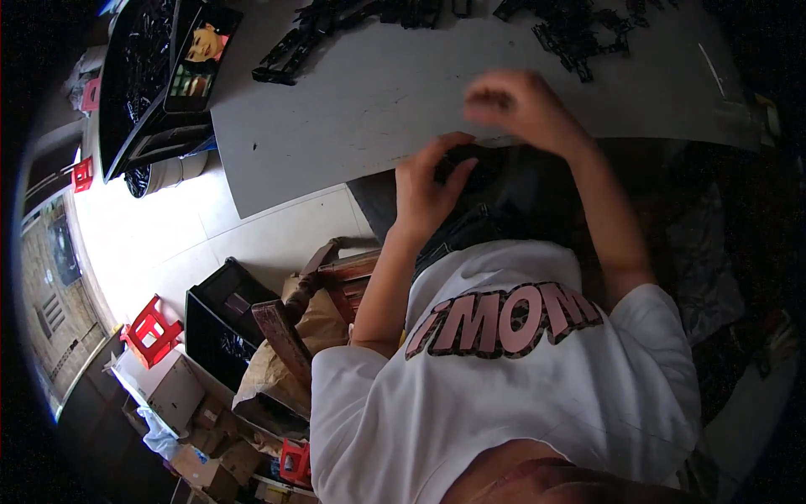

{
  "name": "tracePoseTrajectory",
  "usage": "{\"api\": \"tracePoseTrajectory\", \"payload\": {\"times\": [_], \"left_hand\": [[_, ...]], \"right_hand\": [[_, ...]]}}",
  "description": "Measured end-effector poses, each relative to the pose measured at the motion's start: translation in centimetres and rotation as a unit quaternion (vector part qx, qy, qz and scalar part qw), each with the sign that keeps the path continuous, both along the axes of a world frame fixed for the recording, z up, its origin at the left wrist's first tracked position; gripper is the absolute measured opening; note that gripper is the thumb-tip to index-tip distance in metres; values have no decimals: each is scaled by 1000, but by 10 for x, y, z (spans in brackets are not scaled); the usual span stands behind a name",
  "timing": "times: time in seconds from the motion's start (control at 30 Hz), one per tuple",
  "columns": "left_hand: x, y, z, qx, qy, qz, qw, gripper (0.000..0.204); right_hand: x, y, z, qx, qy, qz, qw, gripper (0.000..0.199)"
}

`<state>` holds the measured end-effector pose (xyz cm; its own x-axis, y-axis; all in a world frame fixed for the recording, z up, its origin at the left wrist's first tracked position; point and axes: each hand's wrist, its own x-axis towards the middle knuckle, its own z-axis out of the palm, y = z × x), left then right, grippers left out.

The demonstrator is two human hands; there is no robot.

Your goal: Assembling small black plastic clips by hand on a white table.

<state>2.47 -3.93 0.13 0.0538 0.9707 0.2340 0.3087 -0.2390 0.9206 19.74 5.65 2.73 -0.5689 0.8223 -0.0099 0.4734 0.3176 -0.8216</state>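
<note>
At the near edge of the grey table (336,126), my left hand (424,189) curls its thumb and fingers around a dark, black part (458,160). Its shape is hard to make out against the dark lap below. My right hand (520,105) is raised over the tabletop, a little farther off and to the right. Motion smears its bent fingers, and whether they hold anything does not show. Beyond it lies a pile of black plastic-looking parts (579,42), with more black parts (319,29) at the far left of the table.
A phone (200,59) showing a picture leans by a black bin of dark parts (138,76) at the left. Below stand a wooden chair (285,336), a black crate (210,328), a red stool (153,332) and cardboard boxes (206,475).
</note>
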Motion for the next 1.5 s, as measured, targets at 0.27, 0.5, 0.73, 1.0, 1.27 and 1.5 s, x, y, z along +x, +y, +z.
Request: {"api": "tracePoseTrajectory", "payload": {"times": [0.27,0.5,0.73,1.0,1.27,1.5], "left_hand": [[-2,-1,13,96,151,-49,983,27],[-23,34,7,-35,-27,61,997,24],[-13,75,5,-136,-271,76,950,27],[-11,71,1,-117,-297,58,946,15],[-28,75,-3,-92,-192,54,976,13],[-21,84,13,-96,58,23,993,12]], "right_hand": [[-91,80,-13,255,-133,-172,942,21],[-32,76,-49,234,-6,-175,956,19],[-34,23,-15,75,115,-117,984,10],[-26,4,-21,135,20,-191,972,8],[-2,10,-28,158,-71,-197,965,14],[7,17,-15,228,-171,-197,938,26]]}}
